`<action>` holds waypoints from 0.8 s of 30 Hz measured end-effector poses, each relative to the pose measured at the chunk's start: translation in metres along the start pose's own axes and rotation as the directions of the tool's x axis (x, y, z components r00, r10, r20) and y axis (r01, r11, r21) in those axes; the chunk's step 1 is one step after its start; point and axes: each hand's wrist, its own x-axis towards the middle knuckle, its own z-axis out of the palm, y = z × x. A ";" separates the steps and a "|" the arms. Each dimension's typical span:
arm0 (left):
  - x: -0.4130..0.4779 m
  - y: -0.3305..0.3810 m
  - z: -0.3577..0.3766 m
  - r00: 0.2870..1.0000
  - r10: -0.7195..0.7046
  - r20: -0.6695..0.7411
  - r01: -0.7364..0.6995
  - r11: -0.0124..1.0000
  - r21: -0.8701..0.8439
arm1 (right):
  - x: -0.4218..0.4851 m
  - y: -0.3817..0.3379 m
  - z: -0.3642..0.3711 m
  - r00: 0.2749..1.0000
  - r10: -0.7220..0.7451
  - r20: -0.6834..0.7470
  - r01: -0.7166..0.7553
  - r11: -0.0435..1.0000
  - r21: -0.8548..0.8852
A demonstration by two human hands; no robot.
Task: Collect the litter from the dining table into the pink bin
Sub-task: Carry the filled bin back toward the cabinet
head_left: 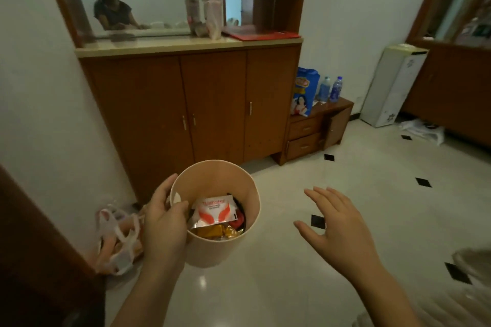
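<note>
— Pale floor tiles and a wooden cabinet are seen behind; where is the pink bin held?

— It is gripped upright at its left rim by the left hand, thumb hooked inside, wrappers lying within.

— And the right hand?

— It is spread wide and empty, right of the bin, apart from it; any further litter would probably be taken by it.

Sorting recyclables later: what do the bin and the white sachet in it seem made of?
The pink bin looks like matte plastic or coated card: smooth, even, dull wall. The white sachet looks like foil-lined plastic film: printed, crinkled, with a silvery edge.
</note>
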 end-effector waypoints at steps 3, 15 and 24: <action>0.054 0.003 0.036 0.998 0.005 0.067 -0.004 1.000 -0.008 | 0.048 0.017 0.014 0.998 0.050 -0.023 -0.050 0.998 -0.024; 0.281 0.002 0.245 0.989 -0.111 0.100 0.119 0.990 -0.078 | 0.305 0.123 0.092 0.986 0.141 -0.084 -0.149 0.984 -0.097; 0.433 0.037 0.370 0.994 -0.004 0.106 0.017 0.992 -0.125 | 0.494 0.176 0.122 0.983 0.145 -0.108 -0.154 0.985 -0.081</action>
